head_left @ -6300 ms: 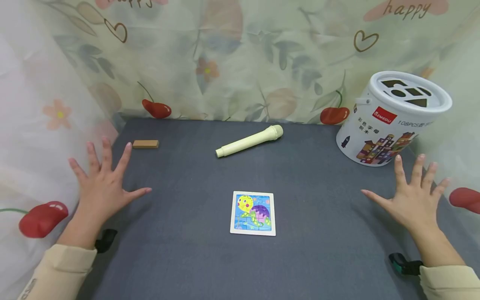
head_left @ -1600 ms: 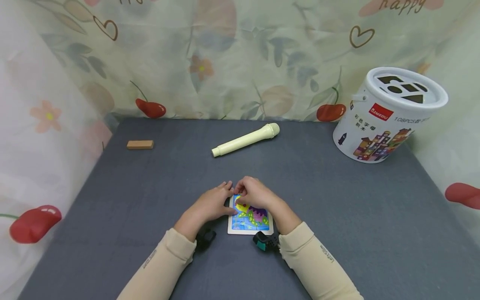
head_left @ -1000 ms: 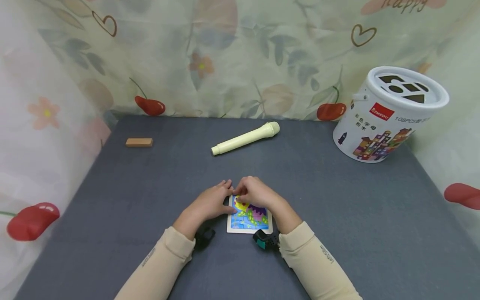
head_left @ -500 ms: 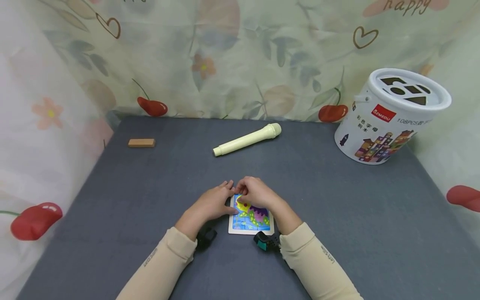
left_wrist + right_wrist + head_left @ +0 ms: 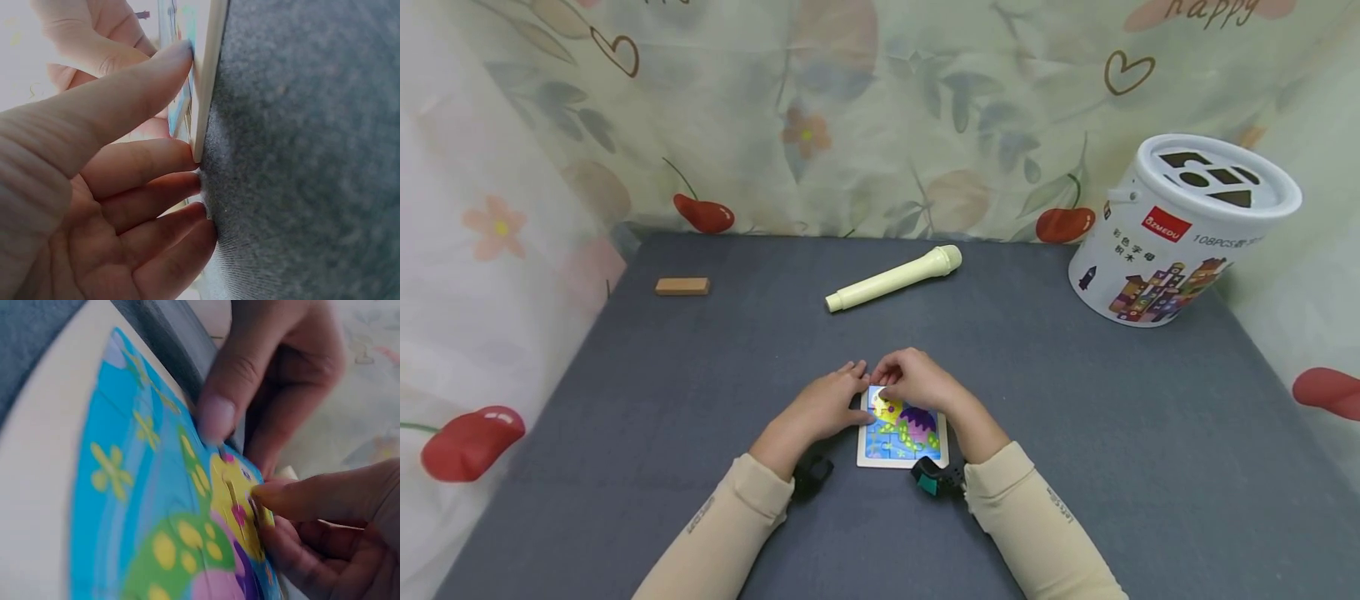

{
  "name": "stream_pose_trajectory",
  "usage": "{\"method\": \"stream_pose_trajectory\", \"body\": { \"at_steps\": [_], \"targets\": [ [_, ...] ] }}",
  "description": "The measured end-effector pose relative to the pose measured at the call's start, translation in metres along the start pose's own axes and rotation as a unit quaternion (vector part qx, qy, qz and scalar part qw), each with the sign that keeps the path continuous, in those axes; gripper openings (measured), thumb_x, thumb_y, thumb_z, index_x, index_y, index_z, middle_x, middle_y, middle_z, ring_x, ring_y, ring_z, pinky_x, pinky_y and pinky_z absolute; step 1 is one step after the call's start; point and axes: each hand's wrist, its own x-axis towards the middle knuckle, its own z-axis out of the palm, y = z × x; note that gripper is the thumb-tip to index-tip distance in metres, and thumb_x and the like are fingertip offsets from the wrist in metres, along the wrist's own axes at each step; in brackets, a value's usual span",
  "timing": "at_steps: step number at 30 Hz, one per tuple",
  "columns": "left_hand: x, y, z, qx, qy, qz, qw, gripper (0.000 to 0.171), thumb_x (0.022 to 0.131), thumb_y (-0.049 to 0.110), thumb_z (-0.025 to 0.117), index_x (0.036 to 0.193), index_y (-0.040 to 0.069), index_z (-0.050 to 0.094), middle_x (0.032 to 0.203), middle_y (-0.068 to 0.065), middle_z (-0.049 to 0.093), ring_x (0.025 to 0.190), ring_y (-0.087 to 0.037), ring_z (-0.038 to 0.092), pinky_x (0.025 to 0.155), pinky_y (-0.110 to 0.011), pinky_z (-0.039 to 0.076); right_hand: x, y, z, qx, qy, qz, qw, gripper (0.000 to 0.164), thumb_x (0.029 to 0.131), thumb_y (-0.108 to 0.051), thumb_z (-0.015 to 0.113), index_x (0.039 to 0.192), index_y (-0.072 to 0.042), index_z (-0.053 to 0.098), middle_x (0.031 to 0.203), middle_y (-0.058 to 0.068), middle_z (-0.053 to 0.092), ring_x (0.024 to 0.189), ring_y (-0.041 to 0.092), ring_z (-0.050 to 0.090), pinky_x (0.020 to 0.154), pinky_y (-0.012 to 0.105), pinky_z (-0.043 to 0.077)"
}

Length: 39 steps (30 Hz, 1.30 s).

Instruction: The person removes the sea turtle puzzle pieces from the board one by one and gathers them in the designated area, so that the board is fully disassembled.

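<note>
A small square jigsaw puzzle (image 5: 904, 446) with a white frame and a cartoon turtle picture lies on the dark table. At its left edge, my left hand (image 5: 822, 408) holds it, thumb on the picture side and fingers around the far-left corner. The right hand (image 5: 921, 383) reaches over that same corner. Its thumb and index finger pinch a yellow-and-blue puzzle piece (image 5: 255, 515), which the right wrist view shows close up. In the left wrist view the piece (image 5: 180, 114) looks tilted up from the frame. The right fingers partly hide the turtle's head.
Beyond the hands lies a pale yellow toy microphone (image 5: 893, 279). A small wooden block (image 5: 682, 287) rests at the far left. A white bucket (image 5: 1180, 233) with shape holes in its lid stands at the far right. Printed curtains (image 5: 865, 108) border the table.
From spread apart over the table, both hands have come together at the puzzle. In the last half second the right hand has shifted slightly up and right; the left has stayed put.
</note>
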Motion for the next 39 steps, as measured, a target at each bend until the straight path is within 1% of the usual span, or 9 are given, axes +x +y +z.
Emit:
{"method": "stream_pose_trajectory", "body": {
  "at_steps": [5, 7, 11, 17, 23, 26, 32, 39],
  "targets": [
    [-0.001, 0.001, 0.0, -0.007, 0.005, -0.011, 0.9999, 0.062, 0.084, 0.032, 0.068, 0.136, 0.004, 0.047, 0.151, -0.013, 0.03, 0.142, -0.029, 0.022, 0.111, -0.047, 0.028, -0.001, 0.007, -0.007, 0.072, -0.012, 0.027, 0.997, 0.009, 0.083, -0.003, 0.067, 0.091, 0.0, 0.07, 0.08, 0.009, 0.067, 0.067, 0.011, 0.057, 0.062, 0.023, 0.048],
    [-0.002, 0.001, -0.001, -0.009, 0.005, -0.013, 0.9999, 0.062, 0.084, 0.032, 0.068, 0.136, 0.004, 0.047, 0.151, -0.013, 0.03, 0.142, -0.029, 0.022, 0.111, -0.048, 0.028, 0.0, 0.008, -0.008, 0.082, -0.017, 0.036, 0.996, 0.009, 0.083, -0.004, 0.068, 0.09, 0.0, 0.07, 0.078, 0.008, 0.067, 0.066, 0.011, 0.057, 0.062, 0.023, 0.048],
    [-0.001, 0.001, -0.001, -0.009, 0.002, -0.013, 0.9999, 0.063, 0.084, 0.032, 0.068, 0.136, 0.004, 0.047, 0.151, -0.013, 0.029, 0.142, -0.029, 0.022, 0.111, -0.048, 0.028, 0.003, 0.011, -0.008, 0.102, -0.028, 0.039, 0.994, 0.008, 0.083, -0.003, 0.068, 0.089, 0.001, 0.068, 0.077, 0.006, 0.066, 0.067, 0.01, 0.06, 0.064, 0.025, 0.052],
    [0.0, 0.0, 0.0, -0.008, 0.002, -0.008, 0.9999, 0.063, 0.084, 0.033, 0.068, 0.136, 0.004, 0.047, 0.151, -0.013, 0.029, 0.142, -0.029, 0.022, 0.112, -0.047, 0.028, 0.006, 0.013, -0.009, 0.139, -0.046, 0.05, 0.988, 0.01, 0.084, -0.004, 0.067, 0.091, 0.002, 0.066, 0.073, 0.003, 0.063, 0.066, 0.01, 0.061, 0.066, 0.027, 0.055],
    [0.002, 0.0, 0.0, -0.002, -0.005, -0.01, 0.9999, 0.064, 0.084, 0.034, 0.068, 0.136, 0.004, 0.046, 0.152, -0.011, 0.029, 0.143, -0.028, 0.021, 0.112, -0.047, 0.027, 0.002, 0.018, -0.021, 0.179, -0.044, 0.058, 0.981, 0.014, 0.087, -0.005, 0.063, 0.098, 0.004, 0.065, 0.074, 0.003, 0.064, 0.068, 0.011, 0.065, 0.07, 0.031, 0.057],
    [0.002, 0.001, 0.001, -0.001, -0.007, -0.013, 0.9999, 0.064, 0.084, 0.034, 0.068, 0.137, 0.005, 0.046, 0.152, -0.01, 0.029, 0.143, -0.026, 0.021, 0.113, -0.046, 0.026, -0.003, 0.024, -0.032, 0.184, -0.044, 0.06, 0.98, 0.016, 0.087, -0.005, 0.063, 0.098, 0.006, 0.064, 0.074, 0.002, 0.064, 0.069, 0.01, 0.063, 0.07, 0.029, 0.056],
    [0.002, 0.002, 0.003, 0.0, -0.006, -0.016, 0.9999, 0.065, 0.083, 0.033, 0.069, 0.138, 0.006, 0.045, 0.153, -0.008, 0.027, 0.143, -0.025, 0.02, 0.113, -0.046, 0.025, -0.02, 0.045, -0.056, 0.163, -0.035, 0.081, 0.983, 0.02, 0.086, -0.007, 0.064, 0.101, 0.007, 0.063, 0.075, 0.001, 0.064, 0.068, 0.009, 0.06, 0.069, 0.027, 0.055],
    [0.0, 0.002, 0.004, -0.01, 0.001, -0.016, 0.9998, 0.065, 0.083, 0.033, 0.068, 0.138, 0.007, 0.044, 0.153, -0.008, 0.026, 0.144, -0.025, 0.02, 0.114, -0.046, 0.025, -0.041, 0.069, -0.086, 0.15, -0.004, 0.095, 0.984, 0.023, 0.087, -0.007, 0.063, 0.104, 0.009, 0.061, 0.081, 0.002, 0.066, 0.072, 0.01, 0.062, 0.072, 0.03, 0.057]
  ]
}}
